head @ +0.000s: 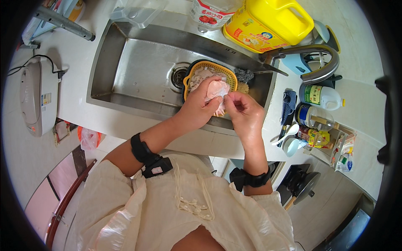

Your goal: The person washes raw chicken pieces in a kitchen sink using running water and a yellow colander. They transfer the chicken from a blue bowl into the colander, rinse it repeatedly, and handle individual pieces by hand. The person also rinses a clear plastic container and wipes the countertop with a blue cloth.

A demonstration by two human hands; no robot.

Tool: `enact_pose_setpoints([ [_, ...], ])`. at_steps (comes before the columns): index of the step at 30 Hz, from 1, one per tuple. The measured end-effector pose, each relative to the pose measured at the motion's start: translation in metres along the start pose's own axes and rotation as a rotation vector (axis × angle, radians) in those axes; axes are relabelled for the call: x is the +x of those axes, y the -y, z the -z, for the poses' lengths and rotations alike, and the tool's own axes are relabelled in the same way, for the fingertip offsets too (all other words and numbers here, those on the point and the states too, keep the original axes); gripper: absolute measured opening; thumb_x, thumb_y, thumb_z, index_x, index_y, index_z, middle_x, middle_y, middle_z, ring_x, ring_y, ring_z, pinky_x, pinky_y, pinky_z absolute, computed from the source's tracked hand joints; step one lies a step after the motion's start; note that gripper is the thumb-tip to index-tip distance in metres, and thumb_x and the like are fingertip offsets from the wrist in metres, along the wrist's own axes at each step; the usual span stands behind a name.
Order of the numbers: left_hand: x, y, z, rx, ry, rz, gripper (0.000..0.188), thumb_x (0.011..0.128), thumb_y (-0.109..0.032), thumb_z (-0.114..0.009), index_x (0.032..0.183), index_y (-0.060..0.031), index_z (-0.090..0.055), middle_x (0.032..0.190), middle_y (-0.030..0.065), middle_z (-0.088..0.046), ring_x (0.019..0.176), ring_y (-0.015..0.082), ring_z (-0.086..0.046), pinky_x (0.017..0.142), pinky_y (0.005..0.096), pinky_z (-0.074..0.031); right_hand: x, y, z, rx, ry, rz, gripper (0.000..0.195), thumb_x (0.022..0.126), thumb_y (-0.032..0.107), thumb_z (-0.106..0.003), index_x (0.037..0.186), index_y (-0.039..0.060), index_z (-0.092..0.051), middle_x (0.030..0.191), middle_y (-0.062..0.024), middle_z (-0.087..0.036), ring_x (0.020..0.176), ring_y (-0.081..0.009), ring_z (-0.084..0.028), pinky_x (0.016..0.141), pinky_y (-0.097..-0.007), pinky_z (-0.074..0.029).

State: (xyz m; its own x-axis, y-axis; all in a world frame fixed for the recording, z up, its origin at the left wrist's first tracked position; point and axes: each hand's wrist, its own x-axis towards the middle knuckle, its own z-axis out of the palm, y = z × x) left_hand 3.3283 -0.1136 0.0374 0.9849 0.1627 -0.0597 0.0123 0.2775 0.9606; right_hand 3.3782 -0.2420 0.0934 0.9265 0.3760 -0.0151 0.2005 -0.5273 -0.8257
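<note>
My left hand (198, 108) holds a pale pink piece of raw meat (217, 89), perhaps poultry, over the near side of a yellow plastic colander (232, 78). Thumb and index finger of my right hand (246, 109) are pinched at the right edge of that piece. More pale raw pieces (204, 73) lie in the colander, which rests in a dark basin at the right part of the stainless steel sink (141, 66). My hands hide part of the colander and its contents.
A steel wool scourer (244, 75) lies right of the colander. The faucet (326, 51) arches at the sink's right end. Behind stands a yellow jug (270, 25); bottles (318, 95), a white spoon (289, 133) and a small bowl (290, 147) are to the right.
</note>
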Motion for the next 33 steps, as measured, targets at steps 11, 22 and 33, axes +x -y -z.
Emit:
enact_pose_setpoints([
  [11, 0.002, -0.012, 0.004, -0.411, 0.046, 0.209, 0.043, 0.084, -0.001, -0.052, 0.125, -0.0011, -0.040, 0.114, 0.0061, -0.052, 0.104, 0.0113, -0.051, 0.089, 0.0270, -0.044, 0.005, -0.010, 0.004, 0.562, 0.017, -0.318, 0.010, 0.088, 0.004, -0.057, 0.091, -0.0044, -0.060, 0.076, -0.0051, -0.062, 0.062, -0.0093, -0.057, 0.060, -0.0213, -0.049],
  [22, 0.001, -0.014, 0.002, -0.296, 0.013, 0.203, 0.043, 0.082, 0.002, -0.051, 0.124, -0.0018, -0.041, 0.112, 0.0061, -0.053, 0.103, 0.0116, -0.052, 0.089, 0.0269, -0.044, 0.000, -0.005, 0.001, 0.221, 0.012, -0.137, 0.015, 0.084, 0.004, -0.062, 0.095, -0.0048, -0.063, 0.082, -0.0058, -0.064, 0.068, -0.0099, -0.061, 0.063, -0.0218, -0.050],
  [33, -0.002, -0.008, 0.019, -0.214, 0.012, 0.197, 0.039, 0.082, 0.002, -0.050, 0.120, -0.0007, -0.045, 0.111, 0.0068, -0.055, 0.099, 0.0115, -0.054, 0.086, 0.0267, -0.046, 0.003, -0.019, -0.019, 0.105, -0.030, -0.033, 0.007, 0.081, 0.004, -0.062, 0.086, -0.0017, -0.061, 0.068, -0.0063, -0.062, 0.059, -0.0096, -0.060, 0.054, -0.0231, -0.049],
])
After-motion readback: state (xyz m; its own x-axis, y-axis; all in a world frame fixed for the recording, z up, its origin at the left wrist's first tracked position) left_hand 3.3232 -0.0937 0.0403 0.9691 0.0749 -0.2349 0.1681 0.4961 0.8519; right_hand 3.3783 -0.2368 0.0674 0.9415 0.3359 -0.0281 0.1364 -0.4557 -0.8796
